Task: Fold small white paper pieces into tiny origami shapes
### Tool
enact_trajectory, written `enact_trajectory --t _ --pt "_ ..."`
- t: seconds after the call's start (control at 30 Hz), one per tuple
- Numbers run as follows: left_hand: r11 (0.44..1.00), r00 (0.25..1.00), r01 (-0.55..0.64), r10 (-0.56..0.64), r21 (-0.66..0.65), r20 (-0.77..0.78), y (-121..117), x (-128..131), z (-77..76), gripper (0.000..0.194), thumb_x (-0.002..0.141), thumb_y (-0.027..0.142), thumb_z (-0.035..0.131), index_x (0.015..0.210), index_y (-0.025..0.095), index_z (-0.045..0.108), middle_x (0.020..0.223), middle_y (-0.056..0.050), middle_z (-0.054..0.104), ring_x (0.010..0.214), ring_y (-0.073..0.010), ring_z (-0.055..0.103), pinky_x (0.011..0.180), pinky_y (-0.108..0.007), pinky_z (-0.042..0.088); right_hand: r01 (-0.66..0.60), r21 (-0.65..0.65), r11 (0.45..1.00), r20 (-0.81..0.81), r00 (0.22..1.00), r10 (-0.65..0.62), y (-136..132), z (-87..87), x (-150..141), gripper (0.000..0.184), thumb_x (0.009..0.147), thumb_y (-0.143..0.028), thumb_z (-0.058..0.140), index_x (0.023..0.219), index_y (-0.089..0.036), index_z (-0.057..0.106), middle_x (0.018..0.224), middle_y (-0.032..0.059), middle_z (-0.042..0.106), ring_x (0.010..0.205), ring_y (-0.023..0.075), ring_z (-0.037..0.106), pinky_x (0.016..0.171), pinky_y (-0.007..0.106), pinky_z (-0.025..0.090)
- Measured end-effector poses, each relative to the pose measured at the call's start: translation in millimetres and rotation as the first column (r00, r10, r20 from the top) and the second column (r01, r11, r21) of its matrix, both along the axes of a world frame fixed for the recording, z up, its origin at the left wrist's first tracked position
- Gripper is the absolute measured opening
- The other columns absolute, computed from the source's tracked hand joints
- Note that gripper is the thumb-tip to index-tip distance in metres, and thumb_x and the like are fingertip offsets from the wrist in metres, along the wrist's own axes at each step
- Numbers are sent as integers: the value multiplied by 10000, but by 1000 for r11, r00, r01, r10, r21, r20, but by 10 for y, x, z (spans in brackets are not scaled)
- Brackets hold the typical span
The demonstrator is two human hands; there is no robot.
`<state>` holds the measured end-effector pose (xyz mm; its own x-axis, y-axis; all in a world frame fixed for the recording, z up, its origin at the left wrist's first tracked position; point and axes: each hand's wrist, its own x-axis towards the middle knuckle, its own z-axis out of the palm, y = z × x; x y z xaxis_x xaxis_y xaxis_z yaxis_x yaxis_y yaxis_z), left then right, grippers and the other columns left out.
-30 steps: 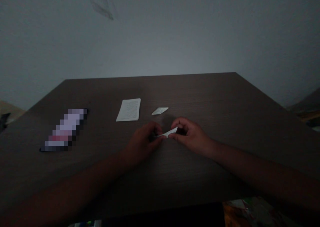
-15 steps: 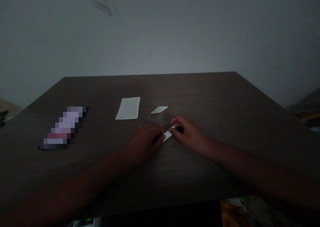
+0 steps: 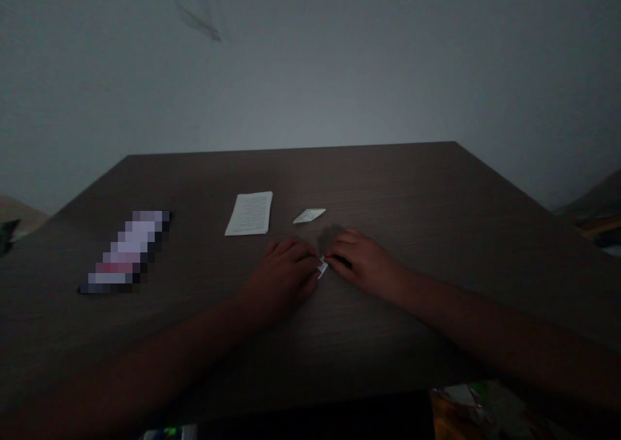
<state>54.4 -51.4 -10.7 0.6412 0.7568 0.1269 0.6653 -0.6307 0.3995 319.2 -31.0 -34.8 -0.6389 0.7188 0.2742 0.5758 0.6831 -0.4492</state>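
A small folded piece of printed paper (image 3: pixel 323 269) is pinched between my two hands just above or on the table; most of it is hidden by fingers. My left hand (image 3: pixel 290 268) is closed on its left side, fingers curled over it. From the right, my right hand (image 3: pixel 359 257) grips its upper end between thumb and fingers. Beyond the hands lies a folded paper diamond (image 3: pixel 309 215), pale with print on it. To its left rests a stack of printed paper sheets (image 3: pixel 250 213).
A phone-like slab with a blurred-out screen (image 3: pixel 129 252) lies on the left of the dark wooden table (image 3: pixel 388 187). A pale wall (image 3: pixel 339 58) stands behind, with a clear plastic bag (image 3: pixel 196 3) hanging on it. Colourful packets (image 3: pixel 460 407) show below the front edge.
My right hand has moved slightly left and closer to the left hand. Less of the paper shows between the fingers, and it looks folded or bent. The view has tilted up slightly.
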Motion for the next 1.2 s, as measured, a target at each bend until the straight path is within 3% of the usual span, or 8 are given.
enact_trajectory --t 0.2,0.4,0.57,0.8,1.07,1.2 --pt "999 998 -45 46 19 -38 -3 -23 -3 202 1173 226 750 1258 259 930 1334 -121 858 1336 -401 729 1206 -608 584 -96 80 992 91 992 89 -160 95 26 317 1228 -164 666 1437 -245 890 1487 137 886 1361 320 803 1267 565 635" --pt "998 997 -46 48 -45 59 118 -149 -101 222 1196 290 779 1286 299 982 1432 -124 836 1370 -389 707 1249 -617 596 -75 64 995 212 975 60 -206 156 52 414 1222 -181 684 1586 -254 869 1612 157 864 1437 365 804 1294 603 628" --pt "993 999 -27 30 -119 20 194 -240 -50 269 1173 324 823 1395 353 972 1524 -125 811 1480 -417 686 1312 -676 567 -59 81 995 315 949 31 -325 186 54 508 1219 -184 681 1709 -253 798 1712 169 811 1539 420 768 1306 634 623" --pt "980 999 24 -19 -198 27 242 -305 26 361 1098 252 878 1443 334 945 1584 -135 792 1506 -416 705 1334 -707 551 -80 110 991 387 921 32 -449 168 38 612 1161 -159 746 1759 -292 758 1810 182 732 1633 494 709 1282 698 637" --pt "981 998 24 -13 -193 59 256 -285 69 327 1093 204 858 1386 317 948 1563 -119 804 1492 -387 737 1320 -670 572 -101 294 951 476 878 -54 -584 55 -107 579 1148 -135 731 1724 -174 774 1787 268 726 1593 497 751 1277 664 656" --pt "985 999 -4 12 -175 46 256 -245 16 231 1132 283 866 1334 340 963 1510 -102 810 1482 -388 740 1320 -665 570 -84 217 972 443 896 -21 -516 79 -57 604 1159 -158 745 1756 -252 755 1808 229 722 1637 501 717 1318 721 614"
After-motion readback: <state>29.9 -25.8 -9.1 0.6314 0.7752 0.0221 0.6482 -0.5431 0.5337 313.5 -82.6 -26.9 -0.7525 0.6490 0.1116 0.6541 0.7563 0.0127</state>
